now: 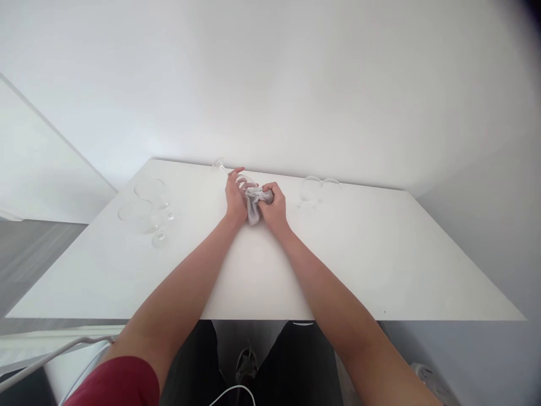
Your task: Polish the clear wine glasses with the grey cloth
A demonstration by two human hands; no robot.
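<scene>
My left hand [235,198] is closed around the bowl of a clear wine glass [219,164]. The glass lies tilted on its side, with its foot pointing to the far left and its mouth towards my right hand. A crumpled light grey cloth [253,210] is gripped in my right hand [274,207] and pressed at the glass's rim. Fingers and cloth hide part of the bowl. Both hands meet over the far middle of the white table [262,270].
On the left of the table are two clear stemmed glasses [139,217]. Two more clear glasses [311,189] stand at the back, right of my hands. A white wall [274,84] rises behind the table. A white cable [54,352] runs at lower left.
</scene>
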